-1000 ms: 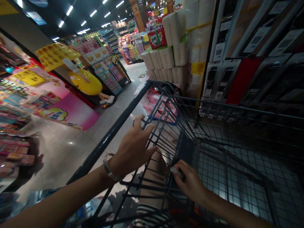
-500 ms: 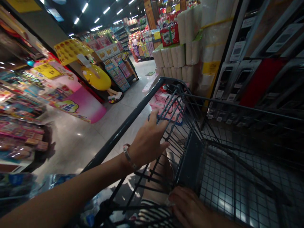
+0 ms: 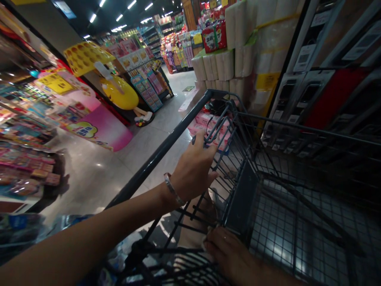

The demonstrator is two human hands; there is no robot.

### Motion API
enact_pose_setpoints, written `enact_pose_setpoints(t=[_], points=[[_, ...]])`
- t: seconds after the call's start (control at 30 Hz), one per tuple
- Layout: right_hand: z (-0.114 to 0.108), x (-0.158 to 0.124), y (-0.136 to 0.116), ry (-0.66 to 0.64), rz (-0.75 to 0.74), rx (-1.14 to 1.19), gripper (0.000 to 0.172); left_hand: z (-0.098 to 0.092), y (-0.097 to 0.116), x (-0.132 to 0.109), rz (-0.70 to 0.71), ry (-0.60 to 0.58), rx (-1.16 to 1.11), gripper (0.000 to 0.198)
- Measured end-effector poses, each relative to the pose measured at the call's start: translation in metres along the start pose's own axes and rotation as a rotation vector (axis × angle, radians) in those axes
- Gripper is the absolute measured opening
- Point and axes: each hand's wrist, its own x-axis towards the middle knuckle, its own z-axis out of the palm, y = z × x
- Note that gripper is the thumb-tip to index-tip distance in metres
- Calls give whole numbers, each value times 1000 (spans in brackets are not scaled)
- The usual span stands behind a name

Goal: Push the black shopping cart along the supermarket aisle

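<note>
My left hand [image 3: 196,169], with a silver bracelet at the wrist and a ring on one finger, reaches over the dark shopping cart [image 3: 160,153]. Its fingers curl onto the wire frame near the handle, thumb apart. Lower down, my right hand [image 3: 228,248] is closed and presses against the lower edge of the cart's dark grey panel [image 3: 242,194]. A small pale cloth or tissue [image 3: 206,239] peeks out from under its fingers; most of it is hidden. Bare skin and striped fabric show through the wires below.
Pink boxes [image 3: 202,119] stand beyond the cart handle, by stacked paper rolls [image 3: 218,65]. Hanging phone accessories [image 3: 306,95] line the right. At left are a pink display stand [image 3: 110,129], a yellow figure [image 3: 120,93] and shelves of packets [image 3: 26,171].
My right hand has shifted slightly up and left along the cart, with the pale cloth. My left hand keeps its place on the wires; the view has tilted a little.
</note>
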Motion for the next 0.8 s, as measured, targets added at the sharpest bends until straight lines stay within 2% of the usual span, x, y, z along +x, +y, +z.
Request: enact_pose_setpoints(t=[0.1,0.3,0.43,0.53,0.63,0.73,0.8], points=[[4,-10,8,-26,23,-19,14,1,-1,3,1,-6,8,59],[3,-21,18,-42,-45,-53,20,2,2,9,9,-19,32,61],[10,-43,26,-22,-21,-157,17,2,4,11,10,-12,41,61],[6,-53,30,-30,0,-176,15,3,5,11,20,-2,37,60],[-12,-38,22,-101,-61,-90,16,2,6,11,30,11,33,59],[-34,-1,3,-51,-189,-6,21,2,7,12,29,9,37,57],[-40,27,-10,-25,-283,10,20,1,7,12,23,2,40,55]])
